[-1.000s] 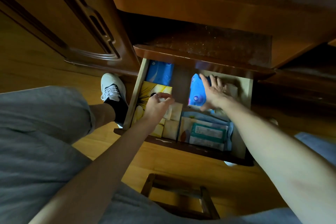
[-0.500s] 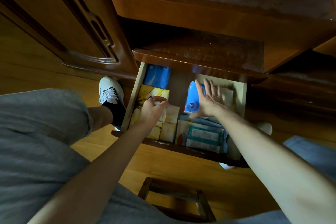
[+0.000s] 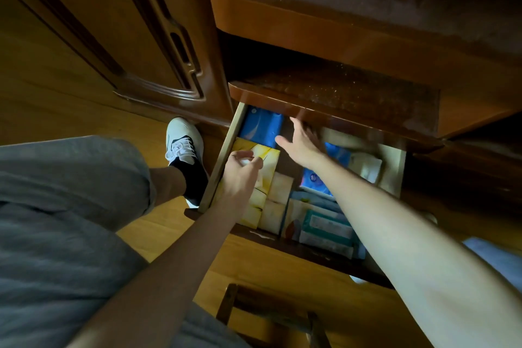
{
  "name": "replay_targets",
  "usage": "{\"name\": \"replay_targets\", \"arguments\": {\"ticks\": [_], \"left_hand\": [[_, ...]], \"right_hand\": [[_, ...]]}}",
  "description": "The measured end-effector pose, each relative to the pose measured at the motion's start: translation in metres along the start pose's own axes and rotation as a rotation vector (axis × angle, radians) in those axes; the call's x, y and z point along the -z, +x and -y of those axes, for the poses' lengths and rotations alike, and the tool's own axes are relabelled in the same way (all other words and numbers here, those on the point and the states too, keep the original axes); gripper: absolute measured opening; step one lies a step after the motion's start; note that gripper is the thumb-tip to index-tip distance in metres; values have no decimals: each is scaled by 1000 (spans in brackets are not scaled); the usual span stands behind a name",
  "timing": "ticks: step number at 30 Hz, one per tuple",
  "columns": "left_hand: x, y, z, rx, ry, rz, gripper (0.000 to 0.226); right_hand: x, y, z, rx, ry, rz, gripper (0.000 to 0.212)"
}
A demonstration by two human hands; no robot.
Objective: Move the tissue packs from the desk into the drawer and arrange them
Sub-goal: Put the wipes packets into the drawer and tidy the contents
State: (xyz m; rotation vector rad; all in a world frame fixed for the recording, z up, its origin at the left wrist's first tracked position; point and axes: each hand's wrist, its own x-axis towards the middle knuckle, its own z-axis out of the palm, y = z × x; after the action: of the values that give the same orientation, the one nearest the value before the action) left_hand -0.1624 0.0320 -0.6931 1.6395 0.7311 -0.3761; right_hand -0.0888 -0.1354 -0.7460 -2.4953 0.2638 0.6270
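Drawer (image 3: 214,178) pulled out, tissue packs (image 3: 275,195) rowed inside. Left hand (image 3: 240,169) curled, pinching small white pack — likely slotting it. Right hand (image 3: 302,141) flat, fingers spread, holding nothing — reaching toward back gap.

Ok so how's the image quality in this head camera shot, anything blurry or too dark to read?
Head view: dim overall, the desk top and recess nearly black; the right hand is motion-blurred, as is the pale pack behind it; the left hand and yellow pack are sharper; wide-angle bending curves the drawer sides and cabinet lines; print on the packs is unreadable.
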Motion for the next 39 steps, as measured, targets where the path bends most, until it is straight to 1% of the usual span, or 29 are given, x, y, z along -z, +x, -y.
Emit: {"name": "replay_targets", "arguments": {"ticks": [2,4,7,9,11,12,13,14,15,16,17,19,21,23,25,27,29,30,33,34,36,39], "left_hand": [[4,3,2,35,-15,14,29],[6,6,4,61,-30,16,31],[5,10,5,71,-60,-4,35],[1,12,3,90,-164,6,35],[-1,14,0,103,-304,26,33],[-2,15,0,84,-356,48,35],[-2,16,0,54,-385,76,39],[-3,17,1,25,-387,103,46],[-3,16,2,-1,-363,124,52],[-4,15,5,-30,-325,139,56],[-5,13,9,-62,-287,148,56],[-6,10,14,-128,-220,150,50],[-6,6,15,-188,-133,134,35],[-4,3,12,-221,-40,87,21],[-1,4,10,-209,16,23,19],[2,7,11,-171,49,-23,22],[4,11,16,-158,103,-34,25],[5,13,19,-161,122,-27,25],[6,16,28,-183,182,-2,27],[8,17,31,-205,223,15,28],[10,19,38,-257,327,62,29],[10,21,46,-338,497,105,33]], "right_hand": [[-1,10,10,-20,73,19,87],[-5,14,16,-3,65,52,92],[-11,16,20,7,88,76,90],[-14,13,23,2,79,24,84],[-15,1,23,65,84,-150,69],[-17,-10,21,125,132,-216,60],[-18,-22,17,171,231,-213,52],[-18,-34,14,174,365,-135,47],[-18,-46,11,136,505,-21,46],[-17,-53,7,86,622,80,46],[-17,-57,2,57,703,142,42],[-14,-61,-9,79,751,151,26],[-8,-65,-20,122,748,127,22],[0,-70,-31,122,690,101,22],[7,-75,-41,118,522,125,24],[7,-84,-47,92,348,241,27],[-8,-98,-48,44,312,334,28],[-19,-106,-46,50,295,333,27],[-53,-119,-40,161,151,219,18],[-58,-121,-39,167,120,175,18],[-62,-121,-40,152,103,126,24],[-65,-124,-45,178,32,121,37]]}}
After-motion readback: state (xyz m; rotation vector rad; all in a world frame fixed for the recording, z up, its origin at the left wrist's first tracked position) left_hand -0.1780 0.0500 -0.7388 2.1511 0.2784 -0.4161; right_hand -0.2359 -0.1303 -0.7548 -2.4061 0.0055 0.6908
